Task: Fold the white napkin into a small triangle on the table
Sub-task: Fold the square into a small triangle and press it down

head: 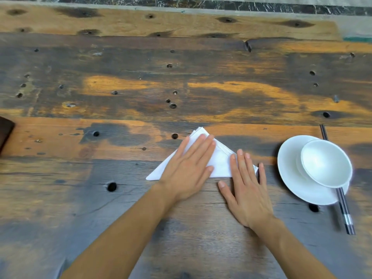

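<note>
Two bare hands lie flat on a white napkin [221, 163] already folded into a triangle, its point aimed at the table's far edge. The left hand [187, 170] rests palm down across the middle of the triangle, fingers straight and close together. The right hand [247, 190] is also flat, fingers straight and slightly spread, its fingertips touching the napkin's right corner while its thumb lies on bare wood. Neither hand pinches anything. The napkin sits well back from the far edge of the table [120, 97], a worn wooden top with orange and grey patches and many small holes. Near the right edge a white bowl [326, 164] stands on a white plate [291, 182], with dark chopsticks [346, 214] partly under them. A dark object [5, 133] shows at the left edge. Beyond the far edge runs a dark marbled strip [201, 3].
</note>
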The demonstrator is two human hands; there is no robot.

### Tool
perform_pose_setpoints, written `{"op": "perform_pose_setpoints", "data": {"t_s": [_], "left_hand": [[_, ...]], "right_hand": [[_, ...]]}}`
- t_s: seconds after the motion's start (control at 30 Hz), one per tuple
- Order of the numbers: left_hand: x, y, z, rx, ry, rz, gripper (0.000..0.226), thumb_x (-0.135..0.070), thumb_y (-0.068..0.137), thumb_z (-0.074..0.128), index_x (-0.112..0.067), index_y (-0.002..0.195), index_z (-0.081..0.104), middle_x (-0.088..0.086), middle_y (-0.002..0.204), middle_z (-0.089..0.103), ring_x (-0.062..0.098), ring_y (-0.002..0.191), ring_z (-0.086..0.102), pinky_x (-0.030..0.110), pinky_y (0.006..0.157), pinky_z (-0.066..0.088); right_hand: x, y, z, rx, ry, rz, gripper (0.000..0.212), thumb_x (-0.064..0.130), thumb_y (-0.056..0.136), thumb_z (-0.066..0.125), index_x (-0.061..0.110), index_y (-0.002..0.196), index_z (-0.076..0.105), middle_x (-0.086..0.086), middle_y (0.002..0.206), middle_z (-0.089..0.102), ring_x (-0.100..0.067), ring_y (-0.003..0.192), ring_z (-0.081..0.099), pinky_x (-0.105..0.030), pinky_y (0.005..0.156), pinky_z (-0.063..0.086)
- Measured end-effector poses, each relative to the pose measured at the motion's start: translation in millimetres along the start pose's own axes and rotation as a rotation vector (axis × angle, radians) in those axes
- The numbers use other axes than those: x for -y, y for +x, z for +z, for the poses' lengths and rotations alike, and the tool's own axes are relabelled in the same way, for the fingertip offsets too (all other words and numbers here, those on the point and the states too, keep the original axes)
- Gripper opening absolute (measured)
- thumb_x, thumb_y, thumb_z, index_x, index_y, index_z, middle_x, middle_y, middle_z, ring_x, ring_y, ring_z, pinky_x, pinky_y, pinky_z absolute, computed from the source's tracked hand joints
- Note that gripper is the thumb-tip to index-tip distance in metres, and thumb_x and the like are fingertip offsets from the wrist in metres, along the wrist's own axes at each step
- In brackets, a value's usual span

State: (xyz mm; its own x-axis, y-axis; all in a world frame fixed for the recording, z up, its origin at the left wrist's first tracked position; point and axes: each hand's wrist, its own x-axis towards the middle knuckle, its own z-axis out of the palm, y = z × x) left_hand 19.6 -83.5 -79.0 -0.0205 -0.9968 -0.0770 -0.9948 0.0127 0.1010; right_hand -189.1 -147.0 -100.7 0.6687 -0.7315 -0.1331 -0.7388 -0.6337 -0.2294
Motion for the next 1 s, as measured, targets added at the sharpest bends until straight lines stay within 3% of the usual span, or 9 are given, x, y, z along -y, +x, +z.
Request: {"op": "perform_pose_setpoints", "data": {"t_s": [0.1, 0.3, 0.47, 0.57, 0.67, 0.8, 0.93, 1.0], "left_hand": [[22, 28, 10, 0.163, 0.034, -0.035, 0.080, -0.064, 0.103, 0.013, -0.017, 0.164, -0.005, 0.001, 0.173, -0.010, 0.016, 0.159, -0.014, 0.049, 0.128, -0.007], [29, 28, 24, 0.117, 0.030, -0.062, 0.089, -0.075, 0.097, 0.015, -0.020, 0.165, 0.001, 0.004, 0.174, -0.008, 0.024, 0.160, -0.012, 0.052, 0.128, -0.003], [28, 28, 22, 0.111, -0.003, -0.065, 0.094, -0.078, 0.094, 0.018, -0.019, 0.165, 0.003, 0.013, 0.173, -0.010, 0.024, 0.160, -0.012, 0.052, 0.128, -0.001], [27, 28, 21, 0.108, -0.004, -0.068, 0.094, -0.077, 0.094, 0.021, -0.019, 0.165, 0.004, 0.018, 0.172, -0.010, 0.028, 0.160, -0.009, 0.052, 0.128, 0.000], [29, 29, 24, 0.133, 0.003, -0.073, 0.096, -0.080, 0.093, 0.018, -0.021, 0.165, -0.005, 0.020, 0.170, -0.020, 0.032, 0.158, -0.018, 0.051, 0.128, -0.004], [29, 29, 25, 0.119, -0.010, -0.108, 0.098, -0.083, 0.091, 0.017, -0.022, 0.165, -0.004, 0.023, 0.169, -0.019, 0.037, 0.158, -0.016, 0.055, 0.128, -0.001], [22, 22, 23, 0.116, -0.033, -0.342, 0.103, -0.091, 0.084, 0.013, -0.030, 0.164, -0.007, 0.018, 0.170, -0.017, 0.039, 0.157, -0.017, 0.061, 0.125, -0.005], [25, 9, 24, 0.076, -0.083, -0.460, 0.091, -0.085, 0.090, 0.010, -0.035, 0.163, -0.010, 0.014, 0.171, -0.018, 0.034, 0.158, -0.018, 0.059, 0.125, -0.010]], "right_hand": [[-2, 1, 1, -0.006, -0.014, 0.000, 0.076, 0.060, 0.102, 0.021, 0.016, 0.162, 0.000, -0.005, 0.170, -0.005, -0.019, 0.156, -0.007, -0.058, 0.124, 0.007], [0, 2, -1, 0.019, -0.040, -0.005, 0.079, 0.064, 0.101, 0.019, 0.016, 0.162, 0.001, -0.006, 0.170, -0.004, -0.022, 0.156, -0.006, -0.059, 0.123, 0.005], [13, 9, -2, -0.055, -0.017, -0.110, 0.085, 0.068, 0.100, 0.022, 0.009, 0.160, 0.017, -0.010, 0.169, 0.009, -0.025, 0.157, 0.003, -0.062, 0.122, -0.004], [28, 29, -1, -0.029, 0.006, -0.195, 0.088, 0.072, 0.098, 0.022, 0.010, 0.160, 0.020, -0.006, 0.169, 0.011, -0.021, 0.157, 0.003, -0.059, 0.123, -0.002], [23, 40, 2, 0.007, -0.024, -0.189, 0.091, 0.075, 0.096, 0.022, 0.010, 0.160, 0.018, -0.001, 0.169, 0.009, -0.018, 0.157, 0.003, -0.056, 0.124, 0.004], [20, 40, 5, -0.008, -0.035, -0.170, 0.093, 0.077, 0.096, 0.021, 0.009, 0.160, 0.017, -0.001, 0.170, 0.009, -0.018, 0.157, 0.003, -0.055, 0.124, 0.009], [21, 41, 3, 0.006, -0.026, -0.157, 0.095, 0.078, 0.095, 0.021, 0.011, 0.161, 0.011, -0.001, 0.170, 0.005, -0.017, 0.157, -0.001, -0.054, 0.124, 0.009], [19, 40, 3, 0.012, -0.029, -0.171, 0.094, 0.077, 0.095, 0.022, 0.012, 0.161, 0.010, -0.001, 0.170, 0.004, -0.017, 0.157, -0.001, -0.055, 0.124, 0.010]]}}
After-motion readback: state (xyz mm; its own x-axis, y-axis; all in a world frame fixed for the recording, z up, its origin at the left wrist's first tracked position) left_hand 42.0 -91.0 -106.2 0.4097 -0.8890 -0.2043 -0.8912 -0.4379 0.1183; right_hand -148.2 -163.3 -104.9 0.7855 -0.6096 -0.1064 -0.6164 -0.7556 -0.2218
